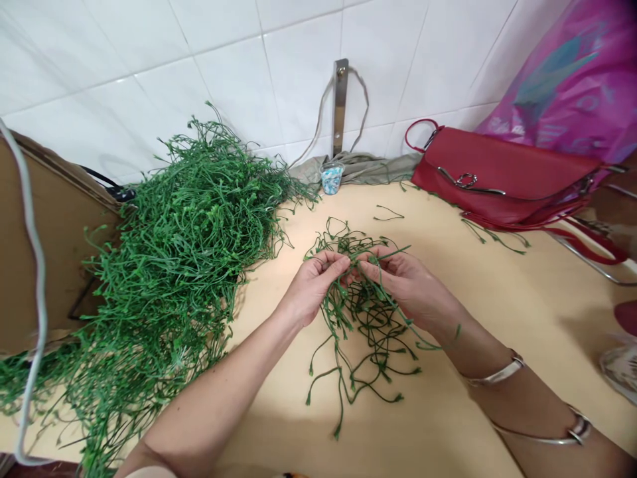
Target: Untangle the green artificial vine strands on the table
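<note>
My left hand is closed in a pinch, thumb against fingers, on thin green stems. Close beside it, fingertips almost meeting, my right hand also pinches the green stems. One stem sticks out to the upper right past my right fingers, and another hangs down beside that hand. Beneath both hands lies a small loose heap of the same stems, with little knobby, forked tips. My fingers partly cover the exact spot where they grip.
A large tangled pile of green stems fills the left, against a cardboard box. A small blue-and-white cup stands by the tiled wall. A red handbag and a purple bag are at right. A white cable hangs left.
</note>
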Demonstrator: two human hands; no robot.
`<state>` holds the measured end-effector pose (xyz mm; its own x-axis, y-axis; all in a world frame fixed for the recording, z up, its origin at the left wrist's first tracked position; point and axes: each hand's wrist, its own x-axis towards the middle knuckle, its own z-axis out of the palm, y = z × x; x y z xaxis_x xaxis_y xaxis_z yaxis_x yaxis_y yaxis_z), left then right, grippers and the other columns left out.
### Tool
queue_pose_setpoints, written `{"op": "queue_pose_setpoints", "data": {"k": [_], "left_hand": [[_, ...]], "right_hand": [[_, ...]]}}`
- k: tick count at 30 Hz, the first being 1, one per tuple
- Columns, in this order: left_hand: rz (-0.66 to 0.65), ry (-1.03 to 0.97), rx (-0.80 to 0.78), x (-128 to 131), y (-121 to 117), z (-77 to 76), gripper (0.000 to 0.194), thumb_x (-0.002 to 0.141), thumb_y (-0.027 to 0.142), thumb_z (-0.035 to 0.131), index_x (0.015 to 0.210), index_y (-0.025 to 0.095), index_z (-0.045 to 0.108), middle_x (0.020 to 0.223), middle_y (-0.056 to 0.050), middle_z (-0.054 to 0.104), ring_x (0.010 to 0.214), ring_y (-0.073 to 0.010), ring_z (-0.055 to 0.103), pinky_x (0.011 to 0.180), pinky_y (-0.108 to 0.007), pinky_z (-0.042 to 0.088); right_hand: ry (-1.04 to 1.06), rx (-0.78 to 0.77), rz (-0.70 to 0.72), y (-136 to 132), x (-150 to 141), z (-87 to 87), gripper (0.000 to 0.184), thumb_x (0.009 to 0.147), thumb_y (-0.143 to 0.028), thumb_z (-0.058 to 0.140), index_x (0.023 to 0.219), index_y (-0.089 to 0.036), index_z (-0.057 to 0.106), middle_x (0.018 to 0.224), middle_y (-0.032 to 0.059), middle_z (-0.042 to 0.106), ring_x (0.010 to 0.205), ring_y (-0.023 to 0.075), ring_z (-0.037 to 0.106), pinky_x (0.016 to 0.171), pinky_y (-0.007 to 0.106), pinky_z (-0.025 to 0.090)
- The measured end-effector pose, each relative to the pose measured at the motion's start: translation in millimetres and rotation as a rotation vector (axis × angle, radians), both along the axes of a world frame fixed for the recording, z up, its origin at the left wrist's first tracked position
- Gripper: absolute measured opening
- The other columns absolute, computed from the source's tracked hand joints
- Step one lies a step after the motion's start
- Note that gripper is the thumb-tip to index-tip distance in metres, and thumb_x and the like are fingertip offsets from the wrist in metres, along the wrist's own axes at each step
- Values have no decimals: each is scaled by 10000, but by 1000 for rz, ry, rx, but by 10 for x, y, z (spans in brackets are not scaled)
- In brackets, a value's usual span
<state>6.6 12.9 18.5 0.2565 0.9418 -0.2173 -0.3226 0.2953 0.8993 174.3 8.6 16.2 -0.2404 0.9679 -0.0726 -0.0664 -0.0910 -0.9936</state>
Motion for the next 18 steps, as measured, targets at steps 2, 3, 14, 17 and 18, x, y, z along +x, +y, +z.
{"op": "queue_pose_setpoints", "data": {"k": [2,3,14,17,18], "left_hand": [[-21,15,-19,4,-4,-4,356,701,410,869,771,151,635,638,21,638,586,-81,550,606,-219,412],[-30,19,-30,7,-8,-5,369,693,419,873,764,152,629,626,22,635,573,-79,543,592,-216,404],[23,-17,-155,103,-23,30,401,640,403,902,750,141,618,599,22,629,507,-62,519,488,-185,353],[68,-43,-179,136,-48,40,363,664,360,891,771,140,623,609,27,627,515,-63,525,507,-186,378],[82,-52,-183,142,-67,58,356,667,350,889,768,141,619,605,29,624,520,-65,530,521,-188,394]], "right_hand": [[-162,123,-74,2,5,-5,272,796,-493,732,807,-248,616,670,-6,645,653,189,588,670,335,478],[-279,209,-128,3,6,-7,225,824,-461,692,813,-249,616,651,-5,620,620,188,556,637,332,451],[-746,545,-300,82,-48,-47,174,935,-297,460,852,-247,604,727,62,664,646,225,570,659,343,426],[-721,553,-310,108,-71,-78,182,933,-303,462,821,-254,596,731,58,659,689,227,587,681,337,434],[-710,551,-319,123,-48,-86,176,925,-305,470,815,-254,598,732,57,657,689,225,586,680,335,432]]}}
